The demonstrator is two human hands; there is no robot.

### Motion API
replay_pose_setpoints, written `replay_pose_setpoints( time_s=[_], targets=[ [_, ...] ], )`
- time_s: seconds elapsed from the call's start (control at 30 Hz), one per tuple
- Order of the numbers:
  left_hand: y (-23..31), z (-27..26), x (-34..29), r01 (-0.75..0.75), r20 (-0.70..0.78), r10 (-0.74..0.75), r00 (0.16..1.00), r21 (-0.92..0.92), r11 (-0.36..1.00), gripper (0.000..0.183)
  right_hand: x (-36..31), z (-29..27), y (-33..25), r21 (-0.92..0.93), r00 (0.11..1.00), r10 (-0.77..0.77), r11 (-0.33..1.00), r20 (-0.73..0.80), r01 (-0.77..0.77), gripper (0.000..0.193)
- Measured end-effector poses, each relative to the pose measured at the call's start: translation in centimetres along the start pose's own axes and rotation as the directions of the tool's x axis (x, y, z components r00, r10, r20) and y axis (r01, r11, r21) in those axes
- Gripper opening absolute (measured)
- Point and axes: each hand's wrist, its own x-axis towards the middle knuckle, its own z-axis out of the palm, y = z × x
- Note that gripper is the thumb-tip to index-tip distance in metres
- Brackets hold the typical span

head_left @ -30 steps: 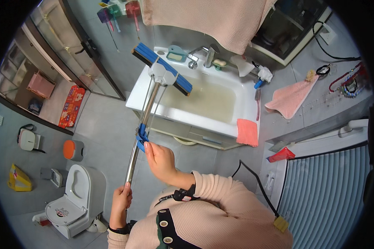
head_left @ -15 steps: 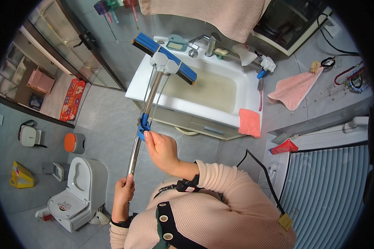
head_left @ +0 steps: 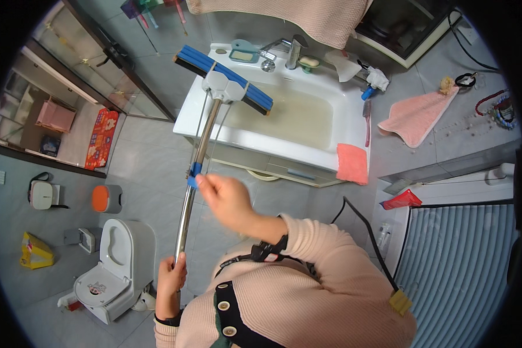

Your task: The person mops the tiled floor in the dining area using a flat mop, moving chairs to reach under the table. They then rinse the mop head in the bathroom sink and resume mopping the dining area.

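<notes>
A sponge mop (head_left: 187,217) with a shiny metal pole slants up and away from me. Its blue sponge head (head_left: 223,78), joined to a white plastic centre, is held over the left part of the washbasin (head_left: 185,119). Lower on the pole, my left hand (head_left: 171,275) is closed around the metal. My right hand (head_left: 227,203) is closed at the blue lever (head_left: 195,176) partway up the pole, with its fingertips against it; some fingers are hidden behind the hand. Cloudy water (head_left: 296,119) stands in the basin.
A coral cloth (head_left: 352,164) hangs over the basin's front right corner, near the faucet (head_left: 296,52). At lower left are a toilet (head_left: 136,249) and a small orange-lidded bin (head_left: 107,199). A black cable (head_left: 368,232) runs beside my right arm.
The mop head has shifted slightly left in view. My right hand has moved a little at the lever, which now lies closer along the pole. The left hand keeps its hold.
</notes>
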Motion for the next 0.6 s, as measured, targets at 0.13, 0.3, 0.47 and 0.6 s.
replay_pose_setpoints(
  time_s=[0.13, 0.3, 0.47, 0.6],
  targets=[
    [-0.3, -1.6, -2.2, 0.044, 0.043, -0.043, 0.998, -0.027, 0.999, 0.041, 6.6, -2.1, 3.3, 0.194, 0.996, -0.071, 0.978, -0.049, 0.08, 0.047],
    [-0.9, -2.7, -3.4, 0.055, 0.061, -0.052, 0.997, -0.054, 0.997, 0.041, 14.1, 0.9, 8.1, 0.022, 0.994, -0.006, 1.0, -0.106, 0.008, 0.052],
    [-1.1, -3.1, -3.3, 0.094, -0.048, -0.093, 0.994, 0.002, 0.996, 0.038, 12.1, 2.2, 7.6, -0.112, 0.953, -0.054, 0.993, -0.3, 0.021, 0.049],
    [-0.5, -2.4, -1.7, 0.042, 0.012, -0.041, 0.999, -0.081, 0.996, 0.037, 4.7, 0.9, 2.3, -0.07, 0.953, -0.121, 0.992, -0.278, 0.105, 0.041]
  ],
)
